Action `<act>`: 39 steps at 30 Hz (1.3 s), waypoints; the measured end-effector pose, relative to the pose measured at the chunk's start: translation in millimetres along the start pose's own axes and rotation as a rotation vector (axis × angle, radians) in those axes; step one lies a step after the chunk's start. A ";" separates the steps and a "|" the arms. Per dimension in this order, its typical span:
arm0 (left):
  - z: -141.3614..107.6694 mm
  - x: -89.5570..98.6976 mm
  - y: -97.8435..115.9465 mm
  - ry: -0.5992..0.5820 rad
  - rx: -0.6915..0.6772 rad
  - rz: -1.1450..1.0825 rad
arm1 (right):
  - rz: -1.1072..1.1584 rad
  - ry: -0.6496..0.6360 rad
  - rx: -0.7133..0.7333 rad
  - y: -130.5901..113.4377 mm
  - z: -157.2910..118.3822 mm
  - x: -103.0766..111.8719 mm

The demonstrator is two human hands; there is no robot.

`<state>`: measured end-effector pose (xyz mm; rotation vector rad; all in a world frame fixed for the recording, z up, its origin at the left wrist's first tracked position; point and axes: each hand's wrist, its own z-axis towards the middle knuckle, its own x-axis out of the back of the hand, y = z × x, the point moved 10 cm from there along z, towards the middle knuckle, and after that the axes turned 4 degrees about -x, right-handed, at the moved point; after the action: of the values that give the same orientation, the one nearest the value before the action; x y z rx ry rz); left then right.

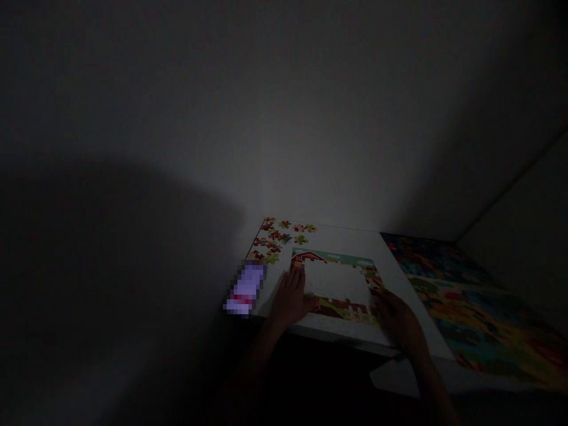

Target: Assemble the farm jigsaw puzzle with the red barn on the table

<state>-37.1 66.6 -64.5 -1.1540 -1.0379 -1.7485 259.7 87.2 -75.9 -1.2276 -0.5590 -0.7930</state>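
A jigsaw puzzle border [341, 259] lies on the white table, joined into a rectangular frame around a bare white middle. It shows a red barn at its upper left, a fence along the bottom and greenery. My left hand [290, 299] rests flat over the frame's left side, fingers stretched forward and thumb out toward the lower left corner. At the right side, my right hand [398, 319] has its fingers bent inward against the border's lower right part. Dim light and the hand itself hide what its fingertips hold.
Several loose puzzle pieces [275, 236] are scattered at the table's far left. A phone-like lit screen [246, 289], pixelated, lies at the left edge. Colourful picture sheets [479, 319] cover the right side. Walls rise behind the white table [355, 238].
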 end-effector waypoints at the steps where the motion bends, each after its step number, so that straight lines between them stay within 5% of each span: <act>1: -0.1 1.7 0.3 -0.007 0.001 -0.011 | -0.002 0.006 -0.007 -0.1 0.0 0.8; 13: -1.4 7.5 -1.4 -0.015 0.025 -0.086 | -0.013 0.105 -0.005 -12.4 5.5 20.3; 20: -3.1 3.4 -5.4 0.070 0.043 -0.085 | 0.130 0.079 0.079 -67.2 42.4 9.9; 25: -0.3 1.2 -6.3 0.039 0.041 -0.076 | 0.096 -0.124 0.171 -115.9 88.5 -26.7; 32: -0.4 6.0 -5.4 0.054 0.036 -0.081 | 0.083 -0.489 0.263 -155.5 170.2 -119.3; 39: -0.2 8.5 -4.8 0.072 0.023 -0.049 | 0.117 -0.489 0.280 -166.5 238.2 -182.7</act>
<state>-44.0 66.7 -57.4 -1.0515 -1.0479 -1.7991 25.1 336.6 -50.5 -1.1798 -0.9516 -0.2949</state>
